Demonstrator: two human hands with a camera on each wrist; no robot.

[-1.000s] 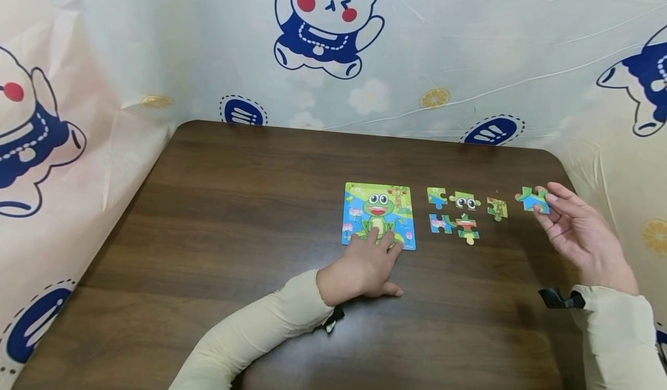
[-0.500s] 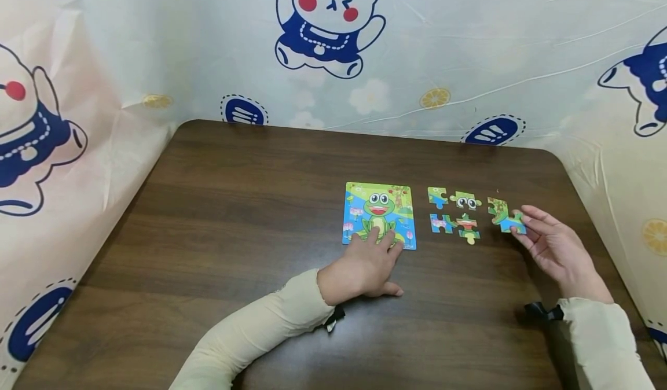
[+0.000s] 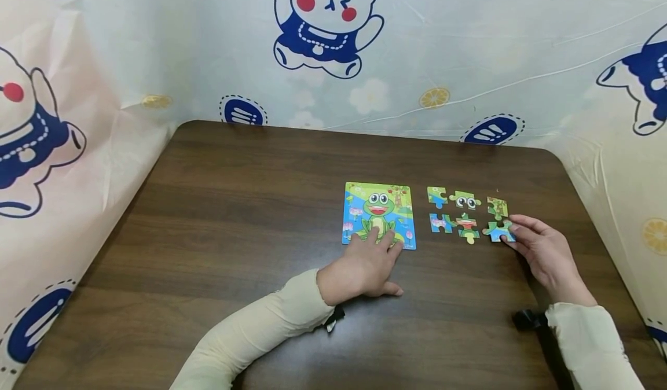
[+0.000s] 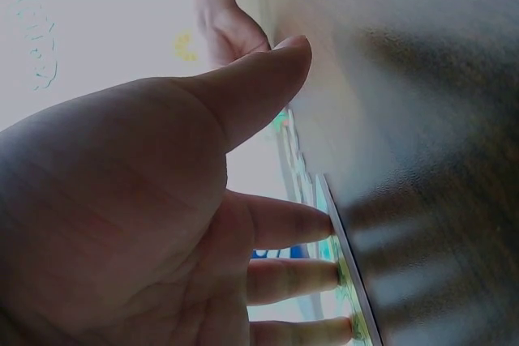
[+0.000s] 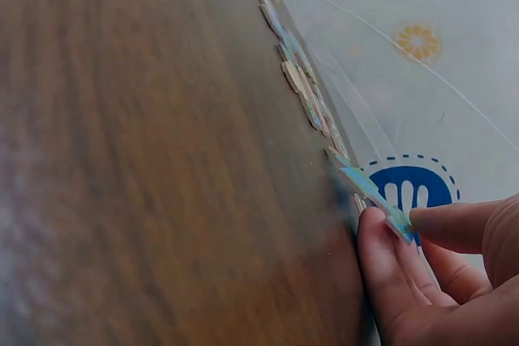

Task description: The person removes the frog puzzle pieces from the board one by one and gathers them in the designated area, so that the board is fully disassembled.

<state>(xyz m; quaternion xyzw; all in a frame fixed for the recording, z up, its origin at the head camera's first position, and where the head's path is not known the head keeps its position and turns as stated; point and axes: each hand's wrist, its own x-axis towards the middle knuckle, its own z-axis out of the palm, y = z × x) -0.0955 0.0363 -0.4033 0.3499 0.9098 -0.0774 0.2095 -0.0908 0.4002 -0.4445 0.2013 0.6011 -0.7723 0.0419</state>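
Observation:
My right hand (image 3: 547,257) pinches a blue and green jigsaw piece (image 3: 499,232) between thumb and fingers, just below the upper right piece (image 3: 497,208). In the right wrist view that held piece (image 5: 373,194) tilts slightly, close over the table. My left hand (image 3: 367,265) lies with fingers spread, its fingertips on the lower edge of a square frog picture board (image 3: 379,205). Seen from the left wrist, the straight fingers (image 4: 292,281) touch the board's near edge. Between board and right hand lie a frog-eyes piece (image 3: 465,201) and a frog-mouth piece (image 3: 468,229).
Two more jigsaw pieces, a green corner one (image 3: 436,197) and a pink-flower one (image 3: 441,223), lie right of the board. All rest on a dark wooden table (image 3: 234,216). A printed cartoon curtain (image 3: 208,43) hangs round its back and sides.
My right hand has moved left and toward me, carrying the blue and green jigsaw piece from the right to just under the upper right piece. My left hand has stayed on the board.

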